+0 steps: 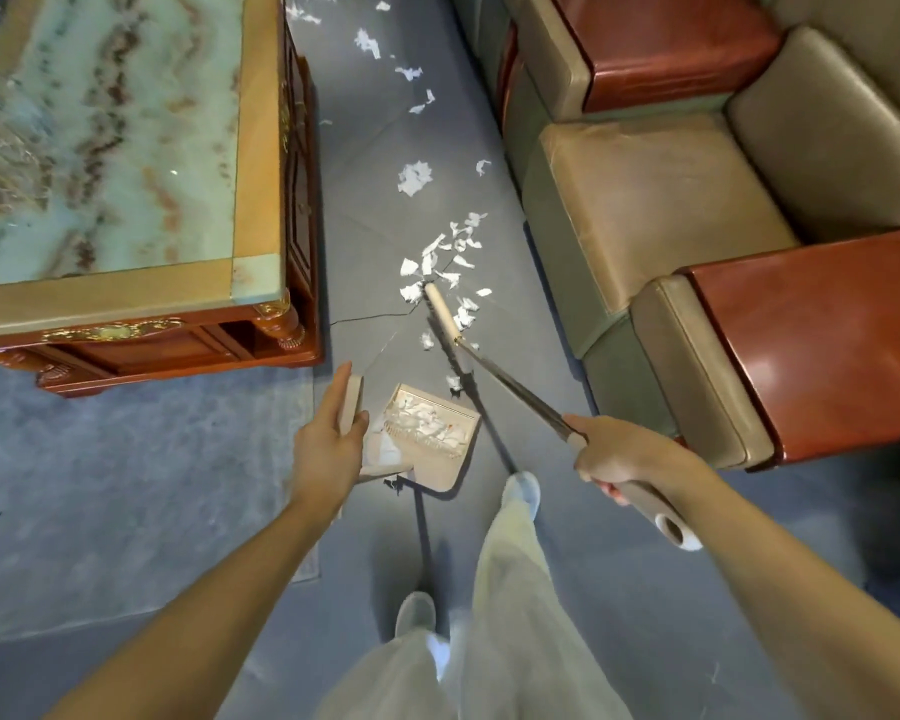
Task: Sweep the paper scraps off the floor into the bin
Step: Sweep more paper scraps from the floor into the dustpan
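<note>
Head view: broom (515,389) in right hand (624,454), dustpan (427,433) in left hand (328,449).

Upper left of frame: low coffee table (250,148), pale green marbled top, tan border, carved red-brown wood base with gilt trim. Crinkled clear plastic (1,142) on top at left edge. Right side: tan leather sofa (661,210), glossy red-brown armrests (822,335). Lower left: grey mottled rug (100,485).

Both arms reach forward
Left grip (328,449) clasps the dustpan handle (352,402); right grip (619,454) curls round the broom handle (515,389)
</note>
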### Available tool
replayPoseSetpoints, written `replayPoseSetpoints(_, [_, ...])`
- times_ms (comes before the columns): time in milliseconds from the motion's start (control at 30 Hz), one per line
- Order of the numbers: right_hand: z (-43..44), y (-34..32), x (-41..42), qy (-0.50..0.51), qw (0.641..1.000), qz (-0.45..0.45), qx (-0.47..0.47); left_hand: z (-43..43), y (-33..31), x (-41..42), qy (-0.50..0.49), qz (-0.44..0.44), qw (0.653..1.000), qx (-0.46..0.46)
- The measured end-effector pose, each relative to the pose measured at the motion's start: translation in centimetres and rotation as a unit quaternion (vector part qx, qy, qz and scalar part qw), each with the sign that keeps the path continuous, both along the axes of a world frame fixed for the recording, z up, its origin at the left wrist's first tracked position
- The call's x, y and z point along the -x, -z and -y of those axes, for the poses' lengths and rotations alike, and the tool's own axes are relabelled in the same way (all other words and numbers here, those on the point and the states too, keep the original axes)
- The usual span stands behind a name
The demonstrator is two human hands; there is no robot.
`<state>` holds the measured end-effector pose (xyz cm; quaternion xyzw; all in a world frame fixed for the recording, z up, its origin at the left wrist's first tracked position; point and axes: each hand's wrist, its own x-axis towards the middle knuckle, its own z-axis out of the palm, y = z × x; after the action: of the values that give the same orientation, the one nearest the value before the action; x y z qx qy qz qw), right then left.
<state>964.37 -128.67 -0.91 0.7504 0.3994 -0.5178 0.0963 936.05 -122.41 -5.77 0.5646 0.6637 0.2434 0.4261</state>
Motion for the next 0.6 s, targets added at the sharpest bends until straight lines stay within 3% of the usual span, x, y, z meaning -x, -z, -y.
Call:
replayPoseSetpoints(133, [-8.2,1.6,-5.4,-0.024,0.998,0.037,-0.034,-5.6,0.3,-4.7,-0.027,0.008,1.0,0.004])
replayPoseSetpoints(300, [-18.6,4.3,-12.0,-0.158,0.978,0.137,-0.018,-11.8,0.4,-10.2,-0.057,-0.02,0.998,-0.007])
replayPoseSetpoints(600, [-27.4,7.4,-17.1,-0.216,0.969,0.121,0.002,-18.5,1.0,-14.1,-0.1,-0.035,0.994,0.03])
